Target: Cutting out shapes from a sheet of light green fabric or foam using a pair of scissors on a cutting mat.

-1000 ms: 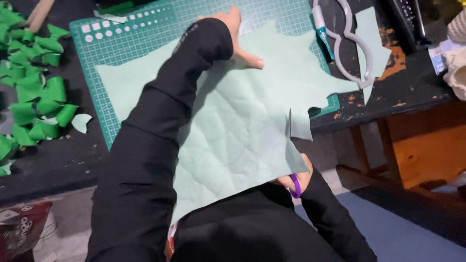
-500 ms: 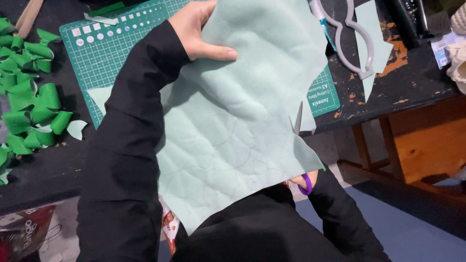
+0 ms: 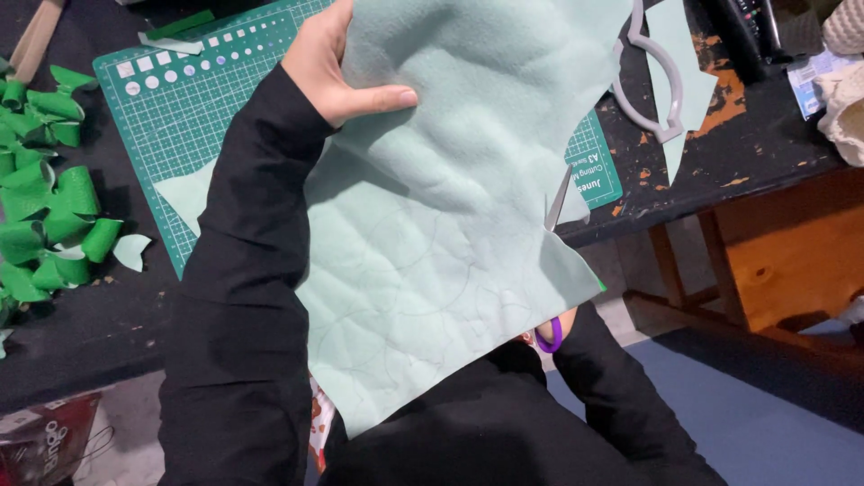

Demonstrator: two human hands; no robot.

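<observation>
left hand (image 3: 337,67): raised over the cutting mat, thumb on the near face and fingers behind, pinching the upper left edge of the felt sheet; black sleeve runs down to the lower left.
right hand (image 3: 551,326): mostly hidden behind the sheet's lower right corner; only a bit of a finger shows through a purple handle loop, gripping the scissors.
felt sheet (image 3: 450,216): pale mint green, large, held up in the air between the person and the table edge, hanging from the left hand; faint curved lines drawn over its lower half; slightly rippled near the top.
scissors (image 3: 557,200): blade tip pokes up at the sheet's right edge, at a cut in the felt; purple handle below, beside the right hand; whether the blades are parted I cannot tell.
cutting mat (image 3: 180,99): green with a grid, flat on the dark table, behind the sheet and partly covered by it.
green scraps (image 3: 45,216): bright green curled pieces heaped at the left on the table, well apart from the hands.
felt offcut (image 3: 132,251): small pale piece just beside the scraps, left of the mat.
grey template (image 3: 655,85): curved plastic shape lying on the table at upper right, on a pale felt piece.
table (image 3: 738,153): dark top with orange worn patches, wooden frame below at the right.
</observation>
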